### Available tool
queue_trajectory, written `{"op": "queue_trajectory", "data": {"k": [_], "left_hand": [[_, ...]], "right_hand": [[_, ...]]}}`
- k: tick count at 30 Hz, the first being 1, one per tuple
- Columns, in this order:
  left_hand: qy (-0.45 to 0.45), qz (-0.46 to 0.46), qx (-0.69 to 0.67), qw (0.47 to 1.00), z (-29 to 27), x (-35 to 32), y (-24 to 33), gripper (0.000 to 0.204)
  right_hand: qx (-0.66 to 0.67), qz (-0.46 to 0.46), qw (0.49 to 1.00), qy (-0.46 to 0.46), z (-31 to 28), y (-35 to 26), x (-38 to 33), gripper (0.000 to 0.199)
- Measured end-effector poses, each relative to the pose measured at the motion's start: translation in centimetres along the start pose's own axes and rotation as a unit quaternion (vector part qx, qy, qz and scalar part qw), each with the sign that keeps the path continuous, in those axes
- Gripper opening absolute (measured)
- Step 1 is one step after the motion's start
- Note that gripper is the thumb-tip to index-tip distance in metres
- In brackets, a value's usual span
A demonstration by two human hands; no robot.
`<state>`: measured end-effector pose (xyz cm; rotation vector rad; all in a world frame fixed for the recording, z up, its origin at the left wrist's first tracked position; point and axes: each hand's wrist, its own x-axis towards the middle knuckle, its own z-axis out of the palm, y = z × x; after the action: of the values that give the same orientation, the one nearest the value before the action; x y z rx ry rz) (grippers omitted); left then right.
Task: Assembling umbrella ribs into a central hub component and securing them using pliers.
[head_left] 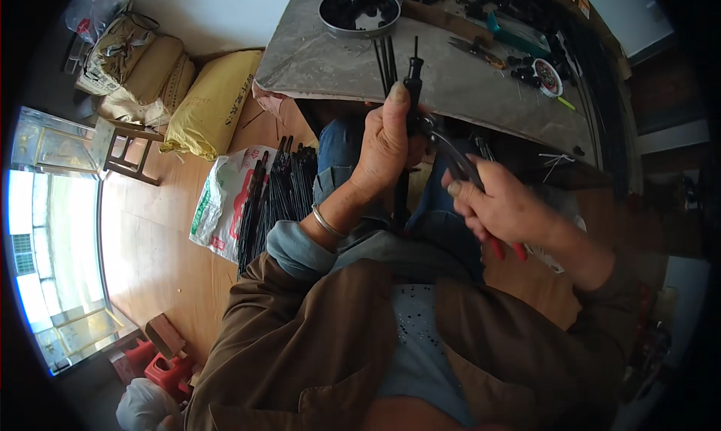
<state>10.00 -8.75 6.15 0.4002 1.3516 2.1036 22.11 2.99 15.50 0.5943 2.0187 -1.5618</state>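
The black stem point(414, 81) stands nearly upright at between 12 and 1 o'clock from the middle of the view, its thin tip rising in front of the worktable point(300, 66). The left hand point(383, 142) is closed around its lower part, thumb raised along the near side. At 3 o'clock the right hand point(499, 202) is wrapped round a hand tool point(460, 160) with red grip ends, whose metal head reaches toward 11 o'clock and meets the stem just beside the left hand; whether its jaws bite cannot be told. The stem looks light and stiff, probably smooth enough to twist in the fingers; its thicker collar seems the safest hold, since the narrow tip could bend. Counting: one stem with a collar, about three thin rods point(387, 63) beside it, their lower ends hidden behind the left hand, and one tool in use. On the worktable are one round metal tin point(323, 24) of black parts at 12 o'clock, one pair of pliers point(477, 50) at 1, and one small round dish point(559, 91) at 2. At 10 o'clock lie a bundle of black rods point(289, 179), too crowded to count, and one yellow sack point(214, 104) beyond.
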Motion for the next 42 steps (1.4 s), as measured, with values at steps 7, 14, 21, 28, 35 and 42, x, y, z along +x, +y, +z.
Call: {"op": "queue_trajectory", "data": {"k": [7,14,21,28,35,42], "left_hand": [[-0.06,-0.026,-0.043,0.997,-0.4,0.2,0.0,0.066],[-0.061,-0.025,-0.019,0.998,0.9,-0.2,0.3,0.064],[-0.051,-0.041,0.005,0.998,1.3,-0.6,0.4,0.064],[0.031,0.059,0.047,0.997,2.2,1.5,-1.1,0.05],[0.112,0.085,0.023,0.99,-0.3,4.2,-1.6,0.024],[0.053,0.287,0.028,0.956,-1.0,3.7,8.1,0.018]], "right_hand": [[0.055,-0.014,0.997,-0.048,-2.1,0.4,-1.0,0.031],[0.051,0.017,0.995,-0.079,-3.4,-0.7,-1.8,0.023],[0.039,0.073,0.994,-0.069,-2.9,-1.9,-2.1,0.014],[-0.39,-0.259,0.857,0.218,-5.4,4.2,5.1,0.03],[-0.479,-0.153,0.769,0.395,-11.2,5.5,10.6,0.044],[-0.458,-0.377,0.595,0.542,-9.3,6.5,10.3,0.039]]}}
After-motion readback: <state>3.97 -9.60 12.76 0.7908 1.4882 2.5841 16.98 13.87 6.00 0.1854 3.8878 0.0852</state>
